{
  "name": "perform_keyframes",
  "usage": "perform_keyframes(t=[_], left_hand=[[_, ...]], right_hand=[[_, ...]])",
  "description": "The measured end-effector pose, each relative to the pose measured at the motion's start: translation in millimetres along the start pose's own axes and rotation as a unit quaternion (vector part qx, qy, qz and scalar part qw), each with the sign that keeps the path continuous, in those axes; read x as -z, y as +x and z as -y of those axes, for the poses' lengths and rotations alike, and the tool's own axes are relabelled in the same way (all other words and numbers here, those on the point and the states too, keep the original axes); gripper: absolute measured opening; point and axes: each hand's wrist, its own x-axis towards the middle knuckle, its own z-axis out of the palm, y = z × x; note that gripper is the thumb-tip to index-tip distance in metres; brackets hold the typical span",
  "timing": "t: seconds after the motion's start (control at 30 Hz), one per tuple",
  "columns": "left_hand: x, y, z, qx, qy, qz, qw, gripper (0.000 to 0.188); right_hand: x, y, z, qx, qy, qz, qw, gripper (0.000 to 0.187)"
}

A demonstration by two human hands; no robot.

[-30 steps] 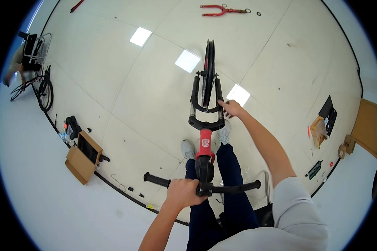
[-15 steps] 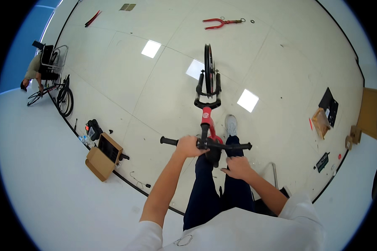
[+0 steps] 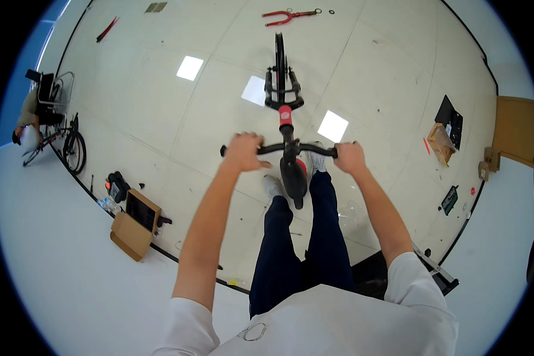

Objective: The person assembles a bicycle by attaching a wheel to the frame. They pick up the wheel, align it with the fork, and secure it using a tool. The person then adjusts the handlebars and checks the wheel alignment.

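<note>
A small red and black bicycle stands before me, its front wheel pointing away and its black saddle between my legs. My right hand is wrapped round the right end of the black handlebar. At the left end of the bar, my left hand lies over the grip with its thumb stretched out and fingers apart. The tip of the left grip shows beyond that hand.
A red fork lies on the floor ahead. An open cardboard box and a black tool case are at left; a paper bag and green case at right. At far left, a person bends by another bicycle.
My left hand has gone from the bar's middle to its left end. My right hand has risen from beside my leg and taken the right grip. The saddle shows more fully.
</note>
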Motion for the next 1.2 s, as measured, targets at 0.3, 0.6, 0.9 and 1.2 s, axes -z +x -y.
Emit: perform_keyframes(t=[0.3, 0.6, 0.9, 1.2], left_hand=[[-39, 24, -5, 0.207, -0.022, 0.050, 0.977, 0.029], [-74, 43, -85, 0.269, -0.172, 0.015, 0.948, 0.009], [-3, 39, -20, 0.248, -0.067, 0.098, 0.961, 0.013], [-22, 46, 30, 0.319, 0.037, 0.246, 0.914, 0.020]], right_hand=[[56, 74, -61, 0.044, -0.070, -0.011, 0.997, 0.007], [78, 99, -131, 0.129, -0.172, -0.004, 0.977, 0.006], [47, 68, -80, 0.061, -0.020, 0.109, 0.992, 0.014], [55, 109, -40, 0.133, -0.058, 0.197, 0.970, 0.016]])
